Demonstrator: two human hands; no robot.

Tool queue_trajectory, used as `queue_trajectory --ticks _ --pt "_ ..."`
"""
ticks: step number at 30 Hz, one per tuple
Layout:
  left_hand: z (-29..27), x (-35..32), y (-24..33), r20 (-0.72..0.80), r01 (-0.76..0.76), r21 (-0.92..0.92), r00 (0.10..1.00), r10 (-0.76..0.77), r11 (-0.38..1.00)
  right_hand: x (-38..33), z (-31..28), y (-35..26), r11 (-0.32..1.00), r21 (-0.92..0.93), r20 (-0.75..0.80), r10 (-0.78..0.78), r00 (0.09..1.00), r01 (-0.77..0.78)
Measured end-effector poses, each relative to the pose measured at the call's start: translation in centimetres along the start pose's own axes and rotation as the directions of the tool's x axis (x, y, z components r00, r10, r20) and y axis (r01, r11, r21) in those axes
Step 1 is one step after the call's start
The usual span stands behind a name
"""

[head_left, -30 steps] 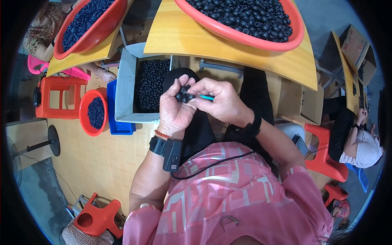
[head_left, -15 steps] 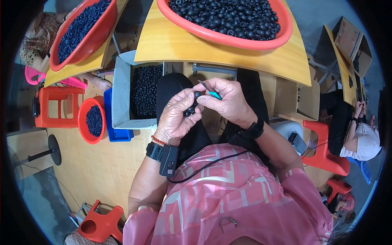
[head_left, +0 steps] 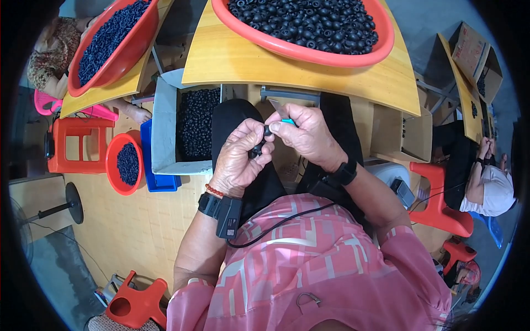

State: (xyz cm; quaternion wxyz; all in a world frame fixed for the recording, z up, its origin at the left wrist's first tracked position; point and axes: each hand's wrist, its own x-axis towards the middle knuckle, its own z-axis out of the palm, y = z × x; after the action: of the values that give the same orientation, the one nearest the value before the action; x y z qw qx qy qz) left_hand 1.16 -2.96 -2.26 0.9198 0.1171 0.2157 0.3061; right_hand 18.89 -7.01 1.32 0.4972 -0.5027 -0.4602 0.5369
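My left hand (head_left: 241,151) is closed on a few small round black parts (head_left: 256,150), ball-like with holes. One black part (head_left: 267,131) is pinched at its fingertips and meets my right thumb. My right hand (head_left: 305,134) grips a utility knife (head_left: 288,121) with a teal handle, its blade pointing up and away to the left. Both hands work close together above my lap, and the fingers partly hide the parts. Beyond them, a red basin (head_left: 309,54) full of similar black parts sits on the yellow table (head_left: 331,80).
Left of my knees stands an open carton (head_left: 164,132) of black parts, beside a blue crate (head_left: 146,138) and a small red basin (head_left: 112,165). Another red basin (head_left: 107,60) of dark pieces lies at far left near a co-worker. Red stools (head_left: 441,204) and another seated person are at right.
My right hand has turned a little, and the knife blade tilts further to the left and shows more of its flat side. My left hand stays almost still.
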Motion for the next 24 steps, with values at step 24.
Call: queue_trajectory --ticks 24 --pt "-0.4 0.0 0.0 0.021 -0.054 -0.107 0.998 0.057 0.993 -1.4 -0.4 0.8 0.734 -0.557 0.093 -0.411 0.907 0.39"
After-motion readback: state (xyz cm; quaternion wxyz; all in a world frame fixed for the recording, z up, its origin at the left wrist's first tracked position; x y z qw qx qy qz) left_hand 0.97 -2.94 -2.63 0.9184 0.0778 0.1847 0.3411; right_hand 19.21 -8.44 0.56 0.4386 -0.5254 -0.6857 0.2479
